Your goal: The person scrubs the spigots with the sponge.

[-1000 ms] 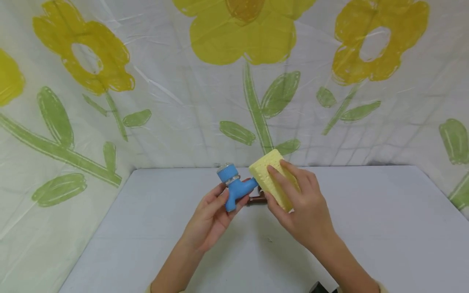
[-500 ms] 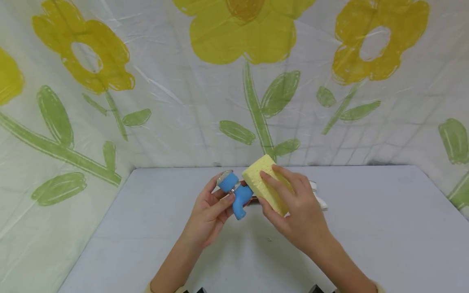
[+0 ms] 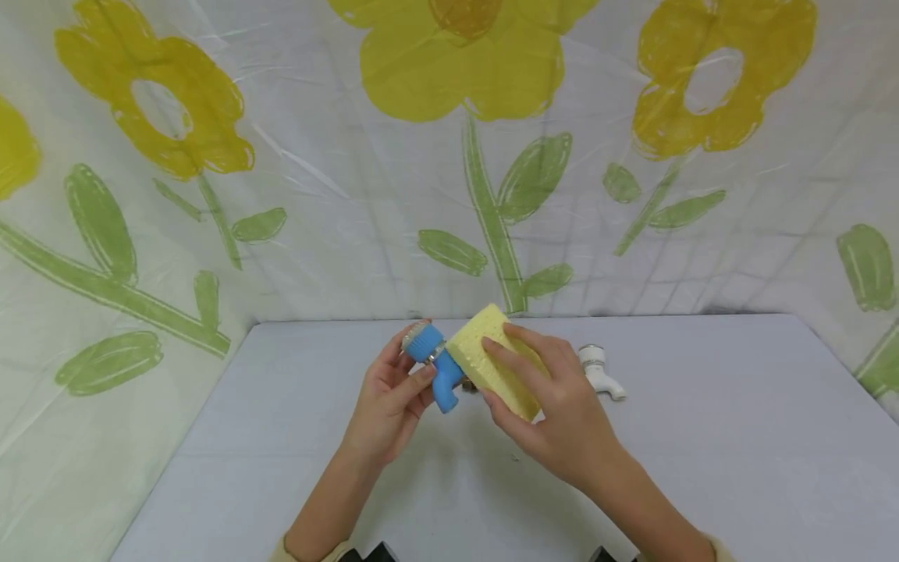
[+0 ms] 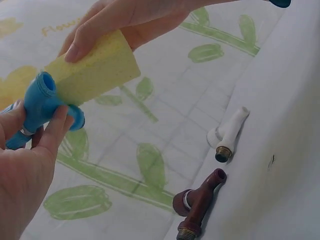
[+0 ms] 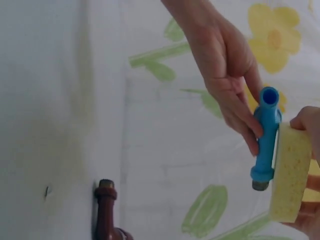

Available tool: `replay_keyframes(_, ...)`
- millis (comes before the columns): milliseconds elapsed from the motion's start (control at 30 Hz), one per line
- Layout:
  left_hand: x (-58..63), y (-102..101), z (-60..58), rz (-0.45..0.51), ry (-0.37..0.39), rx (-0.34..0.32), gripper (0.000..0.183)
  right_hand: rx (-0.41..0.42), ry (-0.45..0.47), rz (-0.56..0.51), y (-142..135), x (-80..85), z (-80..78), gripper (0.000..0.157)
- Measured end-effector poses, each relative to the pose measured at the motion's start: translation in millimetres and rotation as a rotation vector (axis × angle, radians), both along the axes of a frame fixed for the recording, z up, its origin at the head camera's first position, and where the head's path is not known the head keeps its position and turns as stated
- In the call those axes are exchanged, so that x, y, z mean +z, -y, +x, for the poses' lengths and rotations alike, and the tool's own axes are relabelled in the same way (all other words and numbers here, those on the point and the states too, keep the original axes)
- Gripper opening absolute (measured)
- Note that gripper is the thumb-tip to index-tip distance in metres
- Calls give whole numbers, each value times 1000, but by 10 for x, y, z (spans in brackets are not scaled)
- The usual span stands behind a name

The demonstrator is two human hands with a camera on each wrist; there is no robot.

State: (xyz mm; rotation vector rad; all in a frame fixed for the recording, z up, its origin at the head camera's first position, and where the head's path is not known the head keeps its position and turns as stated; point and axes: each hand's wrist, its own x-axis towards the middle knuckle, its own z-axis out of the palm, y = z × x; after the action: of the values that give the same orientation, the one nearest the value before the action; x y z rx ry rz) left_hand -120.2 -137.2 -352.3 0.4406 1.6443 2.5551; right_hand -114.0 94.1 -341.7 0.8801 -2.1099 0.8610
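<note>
My left hand (image 3: pixel 382 406) holds a blue plastic tap (image 3: pixel 445 384) up over the table, its round knob tilted up to the left and its spout bent downward. The thumb lies along the tap's near side. My right hand (image 3: pixel 572 414) grips a thick yellow sponge (image 3: pixel 492 355), fingers spread over its face. One side of the sponge lies right against the tap's body, as the right wrist view shows with the sponge (image 5: pixel 290 175) beside the tap (image 5: pixel 267 135). In the left wrist view the spout's mouth (image 4: pixel 47 82) faces the camera.
On the white table (image 3: pixel 281 453) a white tap (image 3: pixel 599 373) lies beyond my right hand. A dark red-brown tap (image 4: pixel 200 205) lies near it, mostly hidden behind the sponge in the head view. A sheet painted with yellow flowers (image 3: pixel 463 62) hangs behind the table.
Both hands have shifted left, the sponge moving left and slightly down with the right hand. The blue tap has turned in my left hand. The white tap has come into view.
</note>
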Motion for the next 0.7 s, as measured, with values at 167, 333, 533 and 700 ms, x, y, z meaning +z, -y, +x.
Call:
replay_keyframes(167, -17, 0, -23, 28, 28, 13, 46, 19, -27, 12, -5, 27, -19, 44)
replay_keyframes(333, -2, -31, -29, 15, 41, 11, 57, -6, 16, 12, -43, 36, -22, 49)
replay_keyframes(533, 5, -68, -36, -3, 20, 14, 54, 11, 34, 12, -47, 46, -6, 42)
replay_keyframes(700, 31, -118, -50, -27, 22, 2, 58, -9, 9, 2, -92, 45, -28, 40)
